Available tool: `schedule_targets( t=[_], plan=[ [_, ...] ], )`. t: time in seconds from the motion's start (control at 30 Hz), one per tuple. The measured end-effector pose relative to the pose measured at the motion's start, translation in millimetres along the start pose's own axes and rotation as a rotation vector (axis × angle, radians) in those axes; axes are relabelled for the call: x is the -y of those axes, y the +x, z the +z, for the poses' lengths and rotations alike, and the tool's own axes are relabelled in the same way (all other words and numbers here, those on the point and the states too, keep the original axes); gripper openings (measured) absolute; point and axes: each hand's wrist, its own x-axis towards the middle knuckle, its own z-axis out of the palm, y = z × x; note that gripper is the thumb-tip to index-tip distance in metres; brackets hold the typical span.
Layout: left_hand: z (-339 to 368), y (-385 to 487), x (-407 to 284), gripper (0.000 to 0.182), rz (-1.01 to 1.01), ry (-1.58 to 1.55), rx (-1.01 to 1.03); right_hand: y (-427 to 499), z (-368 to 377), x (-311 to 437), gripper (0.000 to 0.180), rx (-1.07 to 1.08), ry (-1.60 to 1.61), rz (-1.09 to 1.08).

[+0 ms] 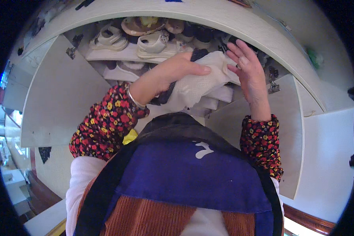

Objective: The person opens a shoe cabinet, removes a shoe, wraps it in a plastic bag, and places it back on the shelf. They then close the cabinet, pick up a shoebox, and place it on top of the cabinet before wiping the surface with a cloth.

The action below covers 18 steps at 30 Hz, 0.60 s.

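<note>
My left hand grips a crumpled white cloth with its thumb on top, in front of an open shoe cabinet. A dark piece of fabric or footwear shows beneath the same hand and wrist, partly hidden. At the right end of the white cloth, my right hand is raised with its fingers apart and wears a ring. Whether its fingertips touch anything cannot be told. Behind the hands, white strap shoes and a white shoe with a patterned strap stand on the upper shelf.
Open cabinet doors flank me, one on the left and one on the right. The cabinet's top edge curves above the hands. More footwear fills the upper shelf, and a grey and white shoe lies on the shelf below.
</note>
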Motion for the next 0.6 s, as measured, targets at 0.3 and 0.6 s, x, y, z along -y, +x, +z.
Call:
schedule_targets(
  t=[0.3, 0.6],
  plan=[
    [15.4, -10.9, -4.7, 0.045, -0.018, 0.232, 0.047, -14.7, 12.2, -18.1, 0.062, 0.428, -0.212, 0.017],
    [-12.9, -19.4, 23.6, 0.047, -0.027, 0.097, 0.149, -21.1, -13.3, -21.6, 0.032, 0.228, 0.058, 0.488]
  ],
)
